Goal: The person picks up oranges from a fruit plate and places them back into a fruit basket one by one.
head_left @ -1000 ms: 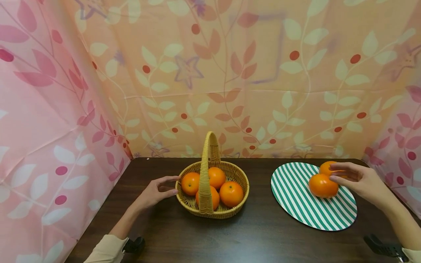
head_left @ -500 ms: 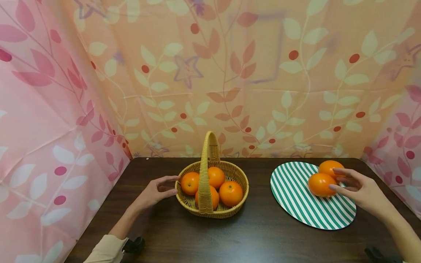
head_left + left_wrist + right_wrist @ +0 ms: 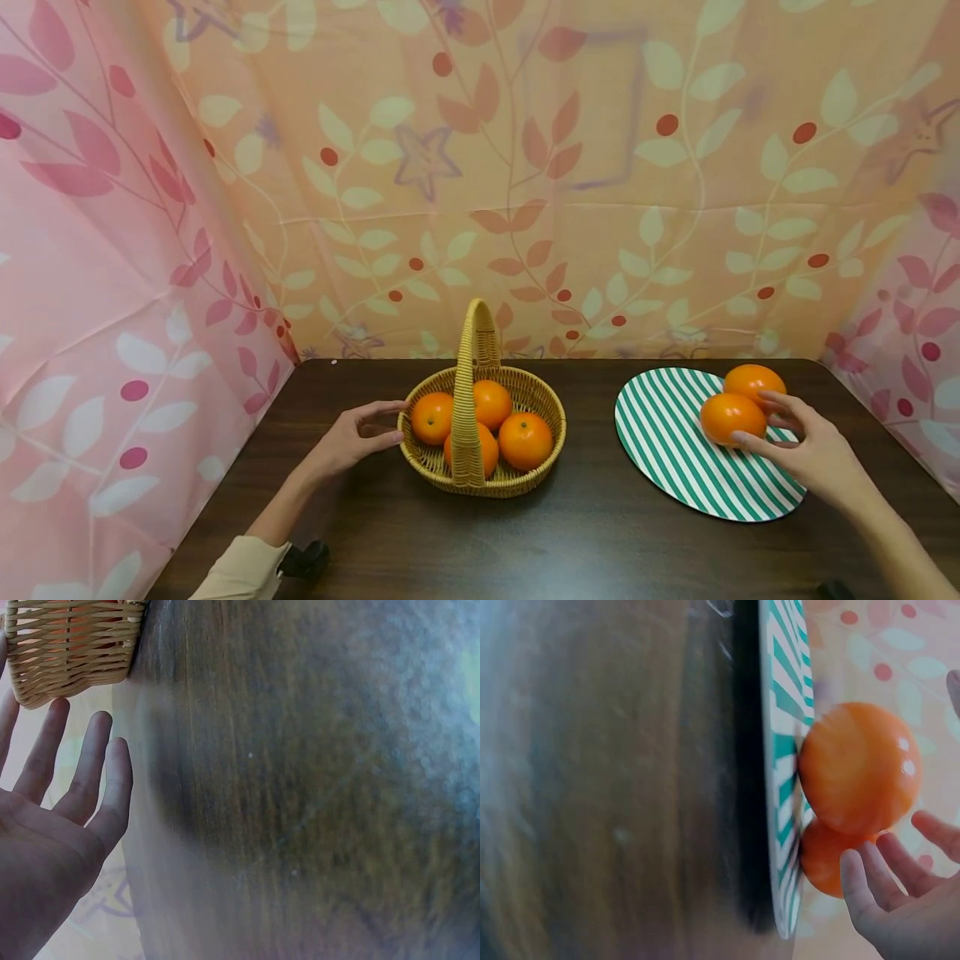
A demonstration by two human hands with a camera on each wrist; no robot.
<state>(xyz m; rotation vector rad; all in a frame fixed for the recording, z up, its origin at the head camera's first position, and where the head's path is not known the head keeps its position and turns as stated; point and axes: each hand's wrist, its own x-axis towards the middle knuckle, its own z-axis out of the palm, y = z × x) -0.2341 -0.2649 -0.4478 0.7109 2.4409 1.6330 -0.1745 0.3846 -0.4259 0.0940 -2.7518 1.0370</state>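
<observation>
a makeshift booth (image 3: 97, 292): leaf-patterned cloth (image 3: 480, 167) walls around a dark table (image 3: 585, 542).

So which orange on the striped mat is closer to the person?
The front orange; in the head view it partly covers the rear orange, which sits farther back, slightly to the right.

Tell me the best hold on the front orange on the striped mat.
Likely pinch the front orange around its widest part, coming from front right: it's smooth and round, the rear orange sits close behind, and the right grip is on that side.
</observation>
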